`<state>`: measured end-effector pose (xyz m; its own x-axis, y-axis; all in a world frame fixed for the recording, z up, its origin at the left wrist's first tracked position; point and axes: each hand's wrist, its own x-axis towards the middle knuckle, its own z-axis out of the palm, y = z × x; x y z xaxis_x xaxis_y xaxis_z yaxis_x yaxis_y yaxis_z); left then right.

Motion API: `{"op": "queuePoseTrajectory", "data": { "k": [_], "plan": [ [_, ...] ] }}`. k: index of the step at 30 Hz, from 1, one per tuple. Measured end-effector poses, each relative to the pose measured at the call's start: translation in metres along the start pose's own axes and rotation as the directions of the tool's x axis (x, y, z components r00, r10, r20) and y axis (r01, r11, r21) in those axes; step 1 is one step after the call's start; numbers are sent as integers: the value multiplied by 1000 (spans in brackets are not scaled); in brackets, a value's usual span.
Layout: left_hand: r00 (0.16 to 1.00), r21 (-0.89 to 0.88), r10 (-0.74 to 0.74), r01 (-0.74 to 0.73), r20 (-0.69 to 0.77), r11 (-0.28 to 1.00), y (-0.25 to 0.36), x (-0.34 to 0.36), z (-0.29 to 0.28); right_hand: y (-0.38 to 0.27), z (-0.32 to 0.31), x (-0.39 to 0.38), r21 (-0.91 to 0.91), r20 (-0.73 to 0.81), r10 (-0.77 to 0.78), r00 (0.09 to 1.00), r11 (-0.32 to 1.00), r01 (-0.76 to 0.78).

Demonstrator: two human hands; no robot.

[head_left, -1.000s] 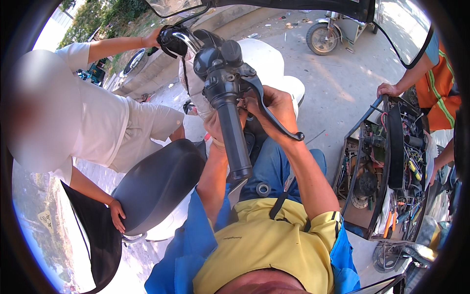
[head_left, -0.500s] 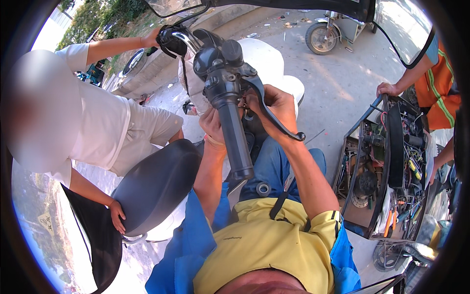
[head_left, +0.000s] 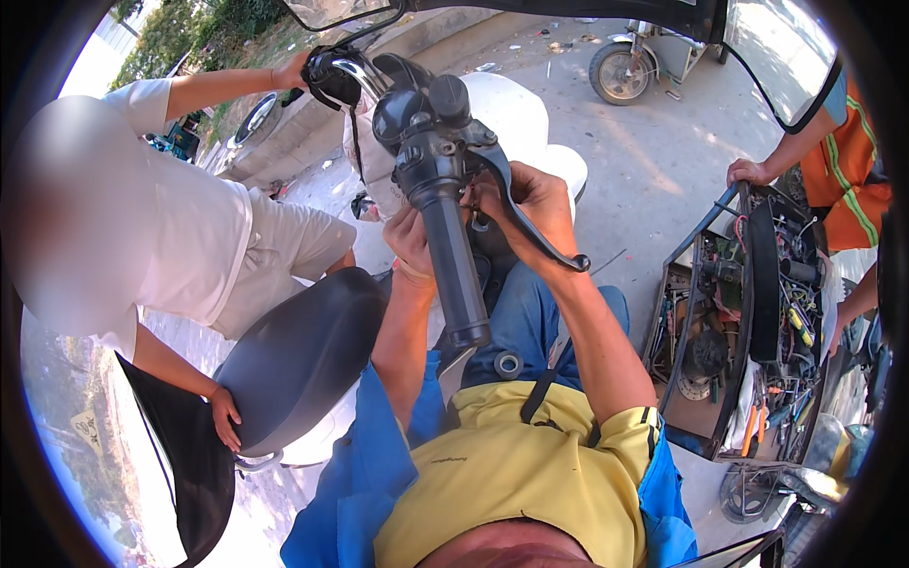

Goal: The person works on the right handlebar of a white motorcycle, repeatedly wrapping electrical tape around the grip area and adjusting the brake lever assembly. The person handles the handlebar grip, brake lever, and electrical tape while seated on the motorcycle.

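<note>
In front of me is a scooter handlebar with a black rubber grip [head_left: 454, 270] and a black brake lever [head_left: 552, 250]. My left hand [head_left: 411, 248] is curled against the left side of the grip, its fingertips hidden behind the bar. From the other side my right hand [head_left: 537, 210] reaches under the lever, thumb and fingers pinched together close to the switch housing [head_left: 428, 156]. A small shiny metal piece [head_left: 480, 223] shows beside the right fingertips. Whatever the two hands grip beneath the bar is covered by it.
At left a person in a white shirt [head_left: 199, 204] rests one hand on the black seat [head_left: 308, 364] and the other on the far handlebar. On the right stands a tool-filled box [head_left: 717, 417], touched by a person in an orange vest [head_left: 846, 180]. A three-wheeler [head_left: 625, 74] is parked beyond.
</note>
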<state>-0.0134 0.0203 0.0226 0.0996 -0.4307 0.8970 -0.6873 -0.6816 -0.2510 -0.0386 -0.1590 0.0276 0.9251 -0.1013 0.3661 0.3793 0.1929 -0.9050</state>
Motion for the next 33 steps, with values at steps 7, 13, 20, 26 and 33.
{"op": "queuePoseTrajectory", "data": {
  "k": [7, 13, 20, 26, 33],
  "plan": [
    [999, -42, -30, 31, 25, 999, 7, 16, -6, -9, 1, -2, -44, -16, -24, 1000, 999, 24],
    [983, -89, -178, 174, -38, 981, 0, -7, 8, -14, 0, -2, -82, 7, -29, 1000, 996, 29],
    [971, -49, -237, 235, -29, 971, 10, -10, 6, -15, -1, -3, -81, 20, -7, 1000, 997, 8],
    [918, -102, -397, 395, -2, 913, 19, -8, 11, -21, 0, -4, -108, 45, -32, 998, 994, 36],
    [750, -236, -661, 644, 8, 728, 39, 6, 15, -37, 0, -7, -218, 70, -56, 996, 973, 70]
  ]
}}
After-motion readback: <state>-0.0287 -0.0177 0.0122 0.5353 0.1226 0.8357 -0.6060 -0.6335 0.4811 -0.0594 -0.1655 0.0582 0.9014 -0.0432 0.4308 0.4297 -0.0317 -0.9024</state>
